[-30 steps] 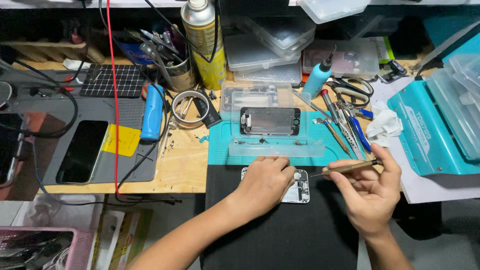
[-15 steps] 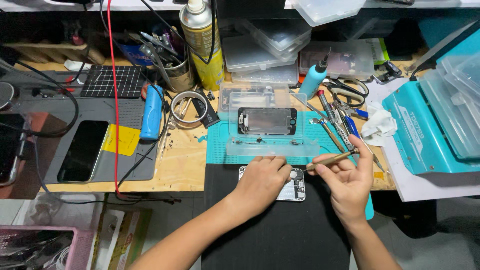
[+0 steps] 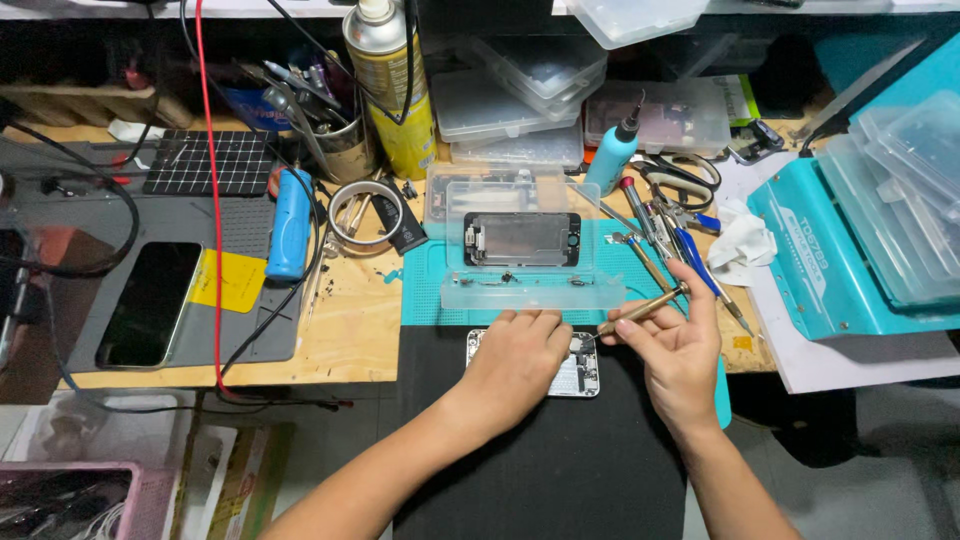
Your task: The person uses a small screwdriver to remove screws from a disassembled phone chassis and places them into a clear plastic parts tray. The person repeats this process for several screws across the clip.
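An opened phone body (image 3: 582, 372) lies on a black mat (image 3: 560, 470) at the bench's near edge. My left hand (image 3: 517, 362) rests flat on it and covers most of it. My right hand (image 3: 677, 345) grips a gold-coloured screwdriver (image 3: 640, 309), whose tip points down-left at the phone's upper right corner. Just beyond my hands a detached phone screen (image 3: 521, 240) lies in a clear plastic tray (image 3: 533, 292) on a teal mat (image 3: 425, 290).
Screwdrivers, tweezers and scissors (image 3: 668, 215) lie right of the tray. A yellow spray can (image 3: 388, 85), a tool cup (image 3: 345, 150), a tape roll (image 3: 365, 208) and a blue cylinder (image 3: 291, 222) stand left. A dark phone (image 3: 150, 303) lies on a grey mat. A teal machine (image 3: 835, 260) stands right.
My right hand has moved left with the screwdriver, bringing its tip to the phone body. My left hand has stayed on the phone.
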